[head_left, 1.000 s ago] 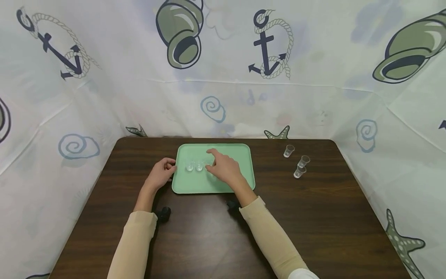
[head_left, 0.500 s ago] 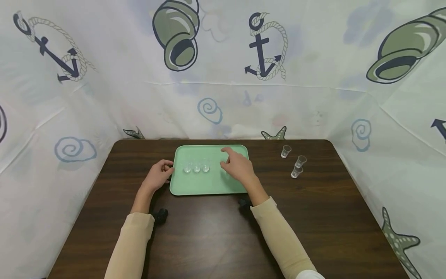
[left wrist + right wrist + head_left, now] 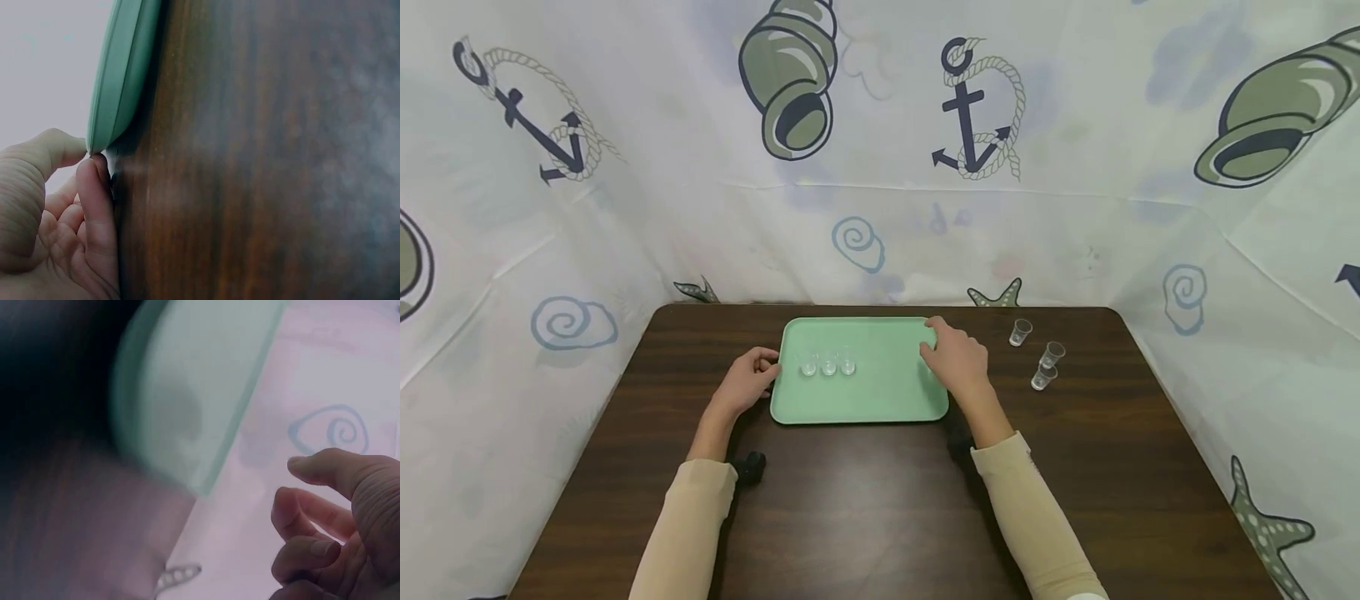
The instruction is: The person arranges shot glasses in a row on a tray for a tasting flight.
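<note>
On the dark table lies a light green tray [image 3: 887, 400]. Three small clear cups stand side by side in a row on its left half: a left cup [image 3: 808, 365], a middle cup [image 3: 828, 365] and a right cup [image 3: 847, 365]. The left hand [image 3: 747, 383] is at the tray's left edge; in the left wrist view its thumb [image 3: 59, 149] and a finger pinch the rim. Over the tray's right edge hovers the right hand [image 3: 958, 360], thumb and forefinger spread and nothing between them, as the right wrist view also shows.
Right of the tray, more clear cups are on the table [image 3: 880, 517]: a back cup [image 3: 1020, 332], and a middle cup [image 3: 1052, 355] and front cup [image 3: 1043, 378] close together. A patterned white sheet [image 3: 895, 250] hangs behind the table and along its sides.
My right hand has moved rightward from beside the cups to the tray's right edge. The third cup in the row has come into view. The left hand stays at the tray's left edge.
</note>
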Tool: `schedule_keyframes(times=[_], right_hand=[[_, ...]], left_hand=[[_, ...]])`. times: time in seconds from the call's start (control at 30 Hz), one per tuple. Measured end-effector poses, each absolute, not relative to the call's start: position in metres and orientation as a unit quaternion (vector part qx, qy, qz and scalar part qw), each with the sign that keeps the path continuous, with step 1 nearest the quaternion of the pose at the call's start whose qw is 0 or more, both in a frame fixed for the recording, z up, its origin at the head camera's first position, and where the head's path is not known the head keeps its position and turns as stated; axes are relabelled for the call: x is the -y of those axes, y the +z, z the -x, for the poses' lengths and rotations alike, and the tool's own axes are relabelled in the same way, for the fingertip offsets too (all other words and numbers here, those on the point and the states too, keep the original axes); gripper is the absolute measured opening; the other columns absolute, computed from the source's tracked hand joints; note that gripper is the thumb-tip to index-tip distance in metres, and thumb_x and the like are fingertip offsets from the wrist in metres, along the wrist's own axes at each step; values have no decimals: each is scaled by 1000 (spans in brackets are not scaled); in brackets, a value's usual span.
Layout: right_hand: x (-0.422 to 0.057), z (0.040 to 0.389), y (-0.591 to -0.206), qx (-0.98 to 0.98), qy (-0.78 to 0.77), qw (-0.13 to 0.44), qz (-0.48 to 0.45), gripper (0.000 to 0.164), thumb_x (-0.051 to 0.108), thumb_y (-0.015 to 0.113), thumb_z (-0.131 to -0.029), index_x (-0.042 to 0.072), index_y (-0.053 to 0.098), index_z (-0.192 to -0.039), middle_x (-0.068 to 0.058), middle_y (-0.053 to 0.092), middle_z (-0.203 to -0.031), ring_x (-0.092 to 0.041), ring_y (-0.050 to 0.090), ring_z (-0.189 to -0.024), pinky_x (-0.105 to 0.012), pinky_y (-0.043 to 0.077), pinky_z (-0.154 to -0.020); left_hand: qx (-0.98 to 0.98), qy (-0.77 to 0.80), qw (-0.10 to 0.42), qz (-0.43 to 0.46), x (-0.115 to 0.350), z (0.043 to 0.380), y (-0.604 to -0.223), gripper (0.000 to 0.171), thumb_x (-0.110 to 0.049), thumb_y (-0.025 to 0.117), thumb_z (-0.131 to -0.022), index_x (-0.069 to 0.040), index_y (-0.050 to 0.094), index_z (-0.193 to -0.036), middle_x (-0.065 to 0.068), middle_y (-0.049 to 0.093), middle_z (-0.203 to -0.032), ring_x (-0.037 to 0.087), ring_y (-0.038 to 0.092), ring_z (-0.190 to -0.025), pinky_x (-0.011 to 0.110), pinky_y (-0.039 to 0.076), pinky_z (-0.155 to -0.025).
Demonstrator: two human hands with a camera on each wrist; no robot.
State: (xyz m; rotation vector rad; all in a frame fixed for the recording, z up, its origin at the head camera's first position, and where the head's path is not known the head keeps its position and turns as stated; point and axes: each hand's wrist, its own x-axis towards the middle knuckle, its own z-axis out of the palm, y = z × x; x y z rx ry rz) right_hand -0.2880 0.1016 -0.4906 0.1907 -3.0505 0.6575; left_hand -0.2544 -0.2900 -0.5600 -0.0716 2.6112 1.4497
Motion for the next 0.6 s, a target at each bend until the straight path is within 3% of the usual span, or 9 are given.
schedule_keyframes(times=[0.3, 0.47, 0.6], right_hand=[[-146, 303, -490, 986, 165, 35, -20, 48, 38, 62, -108, 23, 55, -153, -5, 59, -59, -24, 47, -49, -39, 36, -48], [-169, 300, -489, 987, 160, 28, 9, 50, 40, 60, -108, 20, 54, -154, -11, 70, -74, -30, 58, -59, -50, 50, -61], [-185, 293, -486, 986, 165, 23, 23, 50, 41, 59, -108, 17, 55, -153, -18, 76, -92, -38, 64, -68, -59, 54, -71]], left_hand=[[-875, 477, 76, 23, 291, 254, -561, 45, -24, 54, -114, 0, 52, -151, 14, 63, -108, 22, 61, -92, 32, 59, -79], [-874, 479, 81, 24, 290, 255, -560, 45, -25, 54, -114, 0, 52, -151, 14, 62, -110, 23, 61, -95, 34, 60, -80], [-875, 477, 81, 22, 291, 255, -560, 45, -25, 54, -114, 0, 51, -152, 15, 62, -110, 25, 62, -96, 36, 61, -81]])
